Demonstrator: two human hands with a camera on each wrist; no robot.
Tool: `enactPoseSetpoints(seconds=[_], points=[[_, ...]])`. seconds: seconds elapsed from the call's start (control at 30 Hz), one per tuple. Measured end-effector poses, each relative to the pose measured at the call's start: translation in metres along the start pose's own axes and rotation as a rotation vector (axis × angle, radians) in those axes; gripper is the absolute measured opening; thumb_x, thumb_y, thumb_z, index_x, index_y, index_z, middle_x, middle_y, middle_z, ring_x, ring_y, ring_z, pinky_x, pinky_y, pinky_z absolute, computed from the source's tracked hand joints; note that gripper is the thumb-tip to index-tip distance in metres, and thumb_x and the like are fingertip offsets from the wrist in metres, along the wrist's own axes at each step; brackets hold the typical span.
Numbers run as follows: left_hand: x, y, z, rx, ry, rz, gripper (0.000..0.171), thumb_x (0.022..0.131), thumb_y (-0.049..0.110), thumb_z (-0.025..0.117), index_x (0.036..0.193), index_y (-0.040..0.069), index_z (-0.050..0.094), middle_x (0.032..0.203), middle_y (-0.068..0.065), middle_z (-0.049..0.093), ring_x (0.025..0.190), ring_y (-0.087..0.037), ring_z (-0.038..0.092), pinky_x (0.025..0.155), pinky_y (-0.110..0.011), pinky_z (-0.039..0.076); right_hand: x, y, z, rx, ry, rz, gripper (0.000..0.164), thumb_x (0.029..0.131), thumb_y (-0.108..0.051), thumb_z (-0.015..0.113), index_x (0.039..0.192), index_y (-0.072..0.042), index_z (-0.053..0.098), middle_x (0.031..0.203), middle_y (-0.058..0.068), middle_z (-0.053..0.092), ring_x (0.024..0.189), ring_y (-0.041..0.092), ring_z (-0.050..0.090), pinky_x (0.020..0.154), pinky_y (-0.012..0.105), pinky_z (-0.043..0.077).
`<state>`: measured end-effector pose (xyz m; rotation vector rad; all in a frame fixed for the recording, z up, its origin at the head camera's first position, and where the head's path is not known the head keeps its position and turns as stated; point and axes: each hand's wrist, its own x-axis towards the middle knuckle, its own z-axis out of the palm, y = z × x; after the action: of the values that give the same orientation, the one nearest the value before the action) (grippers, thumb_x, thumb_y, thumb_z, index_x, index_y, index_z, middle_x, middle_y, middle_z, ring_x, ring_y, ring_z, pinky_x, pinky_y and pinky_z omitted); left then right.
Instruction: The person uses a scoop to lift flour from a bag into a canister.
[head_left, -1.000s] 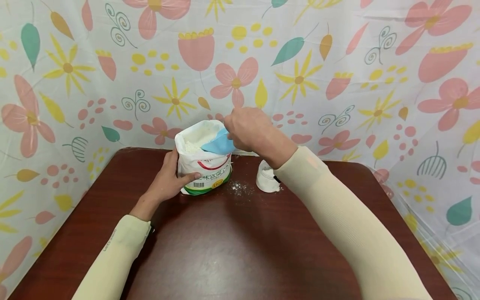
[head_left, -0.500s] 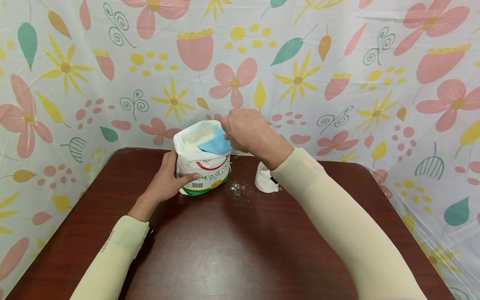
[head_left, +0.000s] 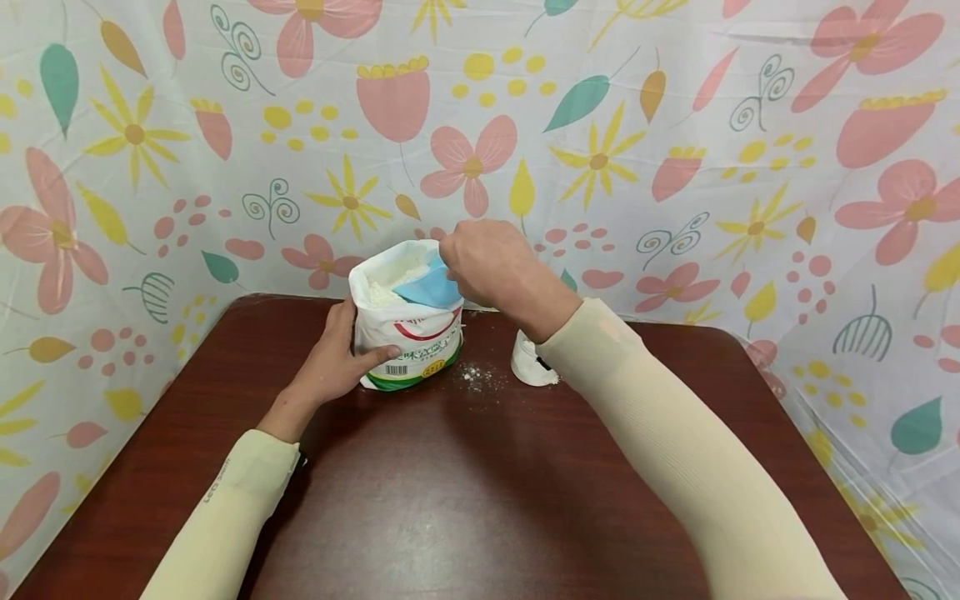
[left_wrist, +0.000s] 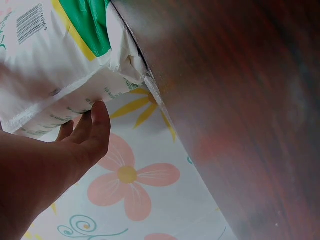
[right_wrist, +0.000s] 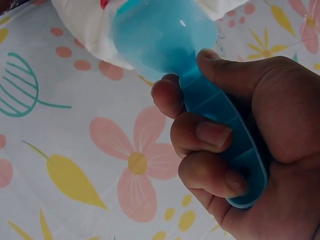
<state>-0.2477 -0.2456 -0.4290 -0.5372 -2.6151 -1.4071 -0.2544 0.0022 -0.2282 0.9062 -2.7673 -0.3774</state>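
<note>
1. Plainly, a white plastic bag, printed in red, green and yellow, stands with its mouth agape towards eleven o'clock on the dark reddish-brown, wood-look table.
2. At the bag's nine o'clock, the left hand grips its side, thumb laid across the front and fingertips set against the back panel.
3. The right hand, at the bag's two o'clock, has its fingers curled tightly round the handle of a translucent blue plastic scoop, thumb pressed near the neck.
4. The scoop's bowl lies inside the bag's mouth, around three o'clock, beside loose white powder; I cannot tell how much it carries.
5. Between three and four o'clock of the bag sits a small, round white cup, partly hidden by the beige right sleeve.
6. Spilt white specks dot the table at the bag's four o'clock.
7. Behind, towards twelve o'clock, hangs a white flower-patterned cloth.
</note>
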Motion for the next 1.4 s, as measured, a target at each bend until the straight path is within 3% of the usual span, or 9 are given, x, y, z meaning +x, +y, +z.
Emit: enactPoseSetpoints(seconds=[0.2, 0.53, 1.4], points=[[0.000, 0.000, 0.000, -0.003, 0.002, 0.007, 0.105, 0.092, 0.039, 0.085, 0.169, 0.035, 0.014, 0.151, -0.011, 0.034, 0.141, -0.029, 0.030, 0.112, -0.064, 0.038, 0.001, -0.002, 0.002, -0.024, 0.025, -0.005, 0.024, 0.100, -0.020, 0.072, 0.119, -0.006, 0.074, 0.090, 0.009, 0.072, 0.073, 0.029, 0.069, 0.062, 0.044, 0.060], [-0.001, 0.001, 0.001, -0.010, -0.002, -0.006, 0.105, 0.091, 0.039, 0.086, 0.169, 0.030, 0.016, 0.149, -0.012, 0.033, 0.140, -0.030, 0.031, 0.113, -0.063, 0.038, 0.001, -0.004, 0.006, -0.035, 0.023, 0.001, 0.013, 0.101, -0.019, 0.070, 0.098, -0.008, 0.076, 0.091, 0.010, 0.072, 0.076, 0.030, 0.070, 0.064, 0.044, 0.060], [-0.001, 0.000, 0.000, -0.006, 0.002, 0.010, 0.106, 0.092, 0.038, 0.086, 0.169, 0.035, 0.014, 0.151, -0.011, 0.034, 0.142, -0.030, 0.029, 0.113, -0.065, 0.037, 0.003, -0.003, 0.013, 0.020, 0.039, 0.023, 0.015, 0.100, -0.022, 0.073, 0.092, -0.009, 0.077, 0.089, 0.009, 0.072, 0.073, 0.029, 0.069, 0.062, 0.045, 0.059]])
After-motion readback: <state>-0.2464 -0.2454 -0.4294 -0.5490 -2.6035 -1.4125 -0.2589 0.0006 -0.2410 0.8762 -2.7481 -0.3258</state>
